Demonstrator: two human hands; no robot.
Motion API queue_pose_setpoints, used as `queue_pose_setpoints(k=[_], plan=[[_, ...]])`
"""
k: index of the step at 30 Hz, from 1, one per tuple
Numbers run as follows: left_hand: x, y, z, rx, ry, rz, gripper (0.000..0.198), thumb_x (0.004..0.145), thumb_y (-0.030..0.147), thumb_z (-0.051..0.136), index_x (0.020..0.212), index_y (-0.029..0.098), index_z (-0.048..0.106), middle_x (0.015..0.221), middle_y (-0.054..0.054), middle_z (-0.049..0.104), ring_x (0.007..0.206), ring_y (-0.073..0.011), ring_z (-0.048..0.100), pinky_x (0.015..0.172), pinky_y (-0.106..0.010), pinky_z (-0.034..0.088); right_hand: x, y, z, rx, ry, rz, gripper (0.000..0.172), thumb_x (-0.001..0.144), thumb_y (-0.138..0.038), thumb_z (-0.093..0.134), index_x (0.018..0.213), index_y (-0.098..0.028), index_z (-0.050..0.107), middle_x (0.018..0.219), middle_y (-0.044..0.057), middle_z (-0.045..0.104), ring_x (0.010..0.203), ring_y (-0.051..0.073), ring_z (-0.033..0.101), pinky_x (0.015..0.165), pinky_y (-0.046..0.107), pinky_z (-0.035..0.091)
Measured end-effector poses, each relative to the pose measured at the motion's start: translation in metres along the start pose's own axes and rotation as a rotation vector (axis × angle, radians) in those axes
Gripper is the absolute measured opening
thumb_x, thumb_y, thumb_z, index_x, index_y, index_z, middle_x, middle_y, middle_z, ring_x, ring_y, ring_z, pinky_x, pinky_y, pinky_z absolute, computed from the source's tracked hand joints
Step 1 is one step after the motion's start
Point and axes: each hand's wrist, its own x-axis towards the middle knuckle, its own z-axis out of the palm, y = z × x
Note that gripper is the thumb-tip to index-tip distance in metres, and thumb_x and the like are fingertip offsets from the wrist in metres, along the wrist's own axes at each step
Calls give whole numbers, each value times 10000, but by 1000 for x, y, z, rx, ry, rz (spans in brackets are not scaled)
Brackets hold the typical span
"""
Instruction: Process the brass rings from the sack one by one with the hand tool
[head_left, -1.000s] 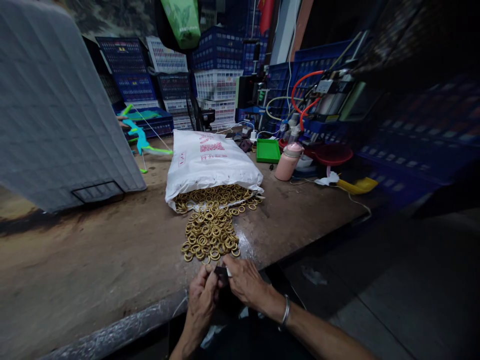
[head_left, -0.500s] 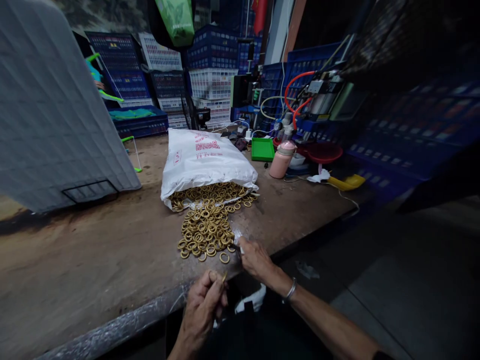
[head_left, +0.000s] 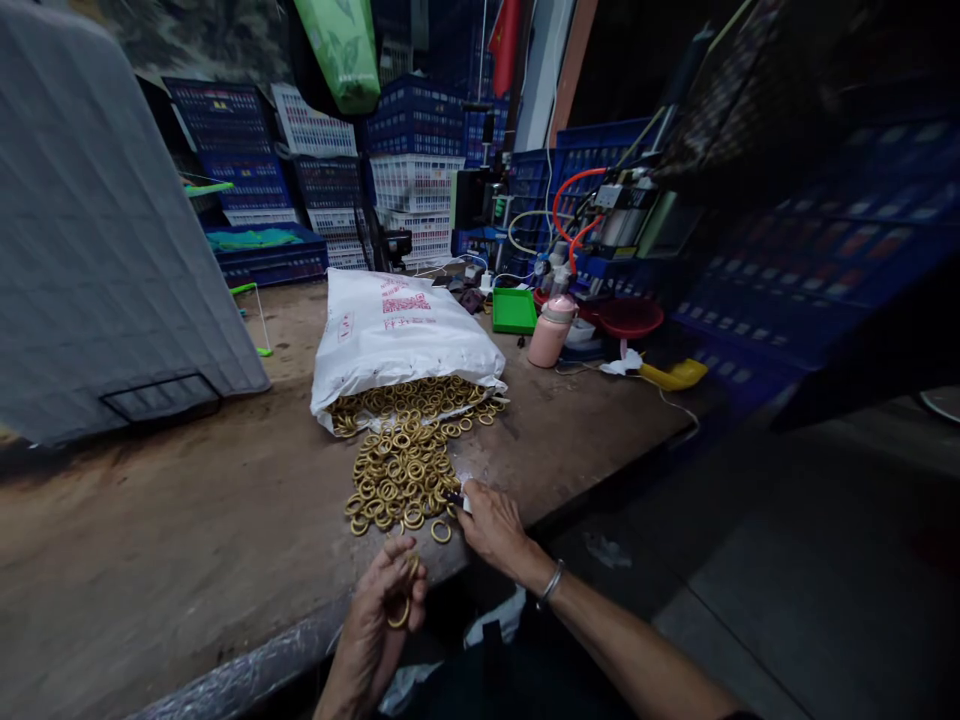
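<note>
Brass-coloured rings spill in a heap from the mouth of a white printed sack lying on the table. My left hand, at the table's front edge, has its fingers curled around a brass ring; a second ring seems to show between the fingertips. My right hand grips a slim dark-tipped tool at the heap's right side. The tool's kind is not clear, since the fingers cover most of it. One loose ring lies just in front of the heap, between both hands.
On the brown table stand a pink bottle, a green tray and a red dish. A yellow scoop-like piece lies near the right edge. A grey padded panel rises at left; stacked crates fill the back.
My left hand has moved left and down, its fingers loosening from a pinch so the ring shows lower in the hand. My right hand has the tool tip against the heap's right edge.
</note>
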Motion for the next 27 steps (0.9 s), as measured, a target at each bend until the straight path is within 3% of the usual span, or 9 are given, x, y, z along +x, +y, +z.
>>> queue_pose_setpoints(k=[6,11,15,20,23,27], plan=[[8,-5,-10,-129,20,-64,172,632,222,695,739,128,597,730,-52,634,626,-118,571,447,-169,373,7,6,2,-64,-13,-37,246,759,-173,377,966,-165,509,936,85,590,817,187,533,652,266,293],[10,-2,-3,-140,6,-95,309,598,306,719,525,136,472,577,0,551,510,-79,499,371,-146,295,15,15,-2,-36,-57,-49,228,731,-180,408,938,-167,504,799,54,591,714,154,518,591,246,275],[12,1,6,-38,-7,-55,337,606,375,698,577,148,450,568,30,508,453,-49,432,352,-132,233,22,16,-4,258,-79,-27,101,728,-171,395,742,-175,495,633,-5,529,586,103,457,523,213,265],[22,-3,13,253,47,141,283,670,388,630,827,187,507,568,59,506,370,-29,334,344,-134,182,18,9,1,805,-207,55,26,677,-180,432,652,-172,433,529,-54,448,481,61,398,463,169,294],[27,-4,16,413,43,294,311,665,339,636,921,181,556,595,35,539,460,-75,443,417,-167,318,11,0,-2,1053,-380,129,54,664,-215,449,693,-184,415,505,-86,415,366,30,286,364,154,209],[27,-3,14,572,-21,395,197,688,336,608,773,161,637,651,-4,562,634,-142,513,584,-219,405,6,-11,-10,1209,-535,191,110,661,-255,463,734,-201,399,497,-106,409,309,15,211,318,149,148]])
